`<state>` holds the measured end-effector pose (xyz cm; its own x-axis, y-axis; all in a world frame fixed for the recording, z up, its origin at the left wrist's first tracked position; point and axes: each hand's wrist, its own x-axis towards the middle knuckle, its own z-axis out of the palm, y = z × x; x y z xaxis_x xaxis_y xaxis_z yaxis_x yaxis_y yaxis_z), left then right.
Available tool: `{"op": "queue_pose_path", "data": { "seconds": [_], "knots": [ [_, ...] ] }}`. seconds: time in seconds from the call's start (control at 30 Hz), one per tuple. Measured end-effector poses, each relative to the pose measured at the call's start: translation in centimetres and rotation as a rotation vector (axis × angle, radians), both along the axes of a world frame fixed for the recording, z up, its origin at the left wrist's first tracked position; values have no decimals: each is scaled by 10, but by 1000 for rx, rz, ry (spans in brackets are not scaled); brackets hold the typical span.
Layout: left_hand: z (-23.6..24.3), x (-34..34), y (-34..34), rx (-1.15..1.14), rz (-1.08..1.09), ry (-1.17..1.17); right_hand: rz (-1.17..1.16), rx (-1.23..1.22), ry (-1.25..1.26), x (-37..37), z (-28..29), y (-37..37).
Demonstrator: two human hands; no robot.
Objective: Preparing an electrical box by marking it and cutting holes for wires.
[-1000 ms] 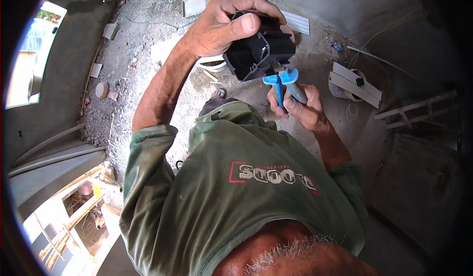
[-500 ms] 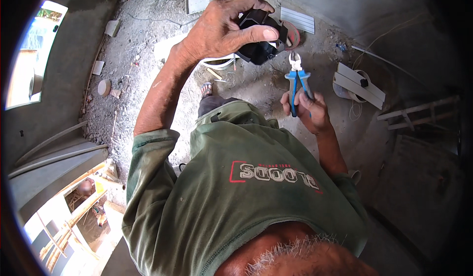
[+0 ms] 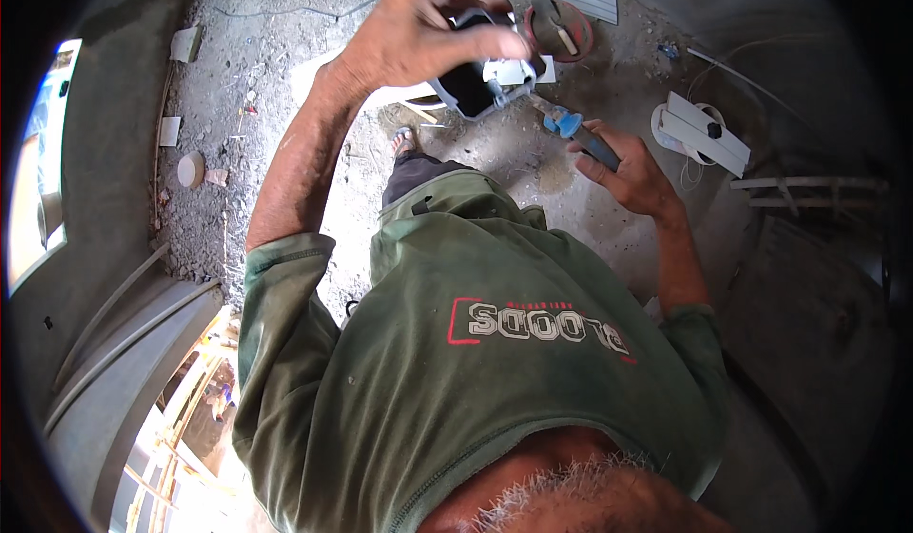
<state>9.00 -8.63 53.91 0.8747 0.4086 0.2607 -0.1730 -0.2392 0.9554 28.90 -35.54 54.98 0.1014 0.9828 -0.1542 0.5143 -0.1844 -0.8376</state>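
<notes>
My left hand [image 3: 404, 38] is closed around a black plastic electrical box [image 3: 466, 88], thumb across the near side and fingers behind it. The box is tilted, with its open side partly in view and a bright, blurred rim. In my right hand [image 3: 635, 174] is a pair of cutting pliers [image 3: 592, 143] with blue and grey handles. Their jaws point up and left and reach the lower right edge of the box; whether they grip that edge I cannot tell. Both hands are out in front of my chest, above the floor.
Beyond the box, a round reddish pan [image 3: 582, 50] holds a trowel-like tool. White panels lie across a bucket [image 3: 666, 132] at right, near a wooden frame [image 3: 808, 186]. Rubble [image 3: 228, 105] covers the floor at left, below a bright window opening [image 3: 43, 167].
My right hand has turned the pliers from upright to slanting left, bringing their jaws to the box. The box has tilted in my left hand. The whole view has shifted slightly.
</notes>
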Motion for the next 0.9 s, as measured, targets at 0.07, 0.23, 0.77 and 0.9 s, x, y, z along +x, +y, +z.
{"op": "queue_pose_path", "data": {
  "seconds": [0.07, 0.23, 0.77, 0.9],
  "knots": [
    [-15, -8, 29, -342, 68, -58, -25, -331, 106, 2, -2, 21],
    [-117, -35, 78, -1329, -205, -490, -226, -293, 168, -15, -16, 51],
    [-240, -47, 54, -1620, -108, -156, 304, 196, -587, 13, -110, 128],
    [-321, -36, 20, -1784, -190, -150, 511, 409, -882, 31, -149, 165]
  ]
}}
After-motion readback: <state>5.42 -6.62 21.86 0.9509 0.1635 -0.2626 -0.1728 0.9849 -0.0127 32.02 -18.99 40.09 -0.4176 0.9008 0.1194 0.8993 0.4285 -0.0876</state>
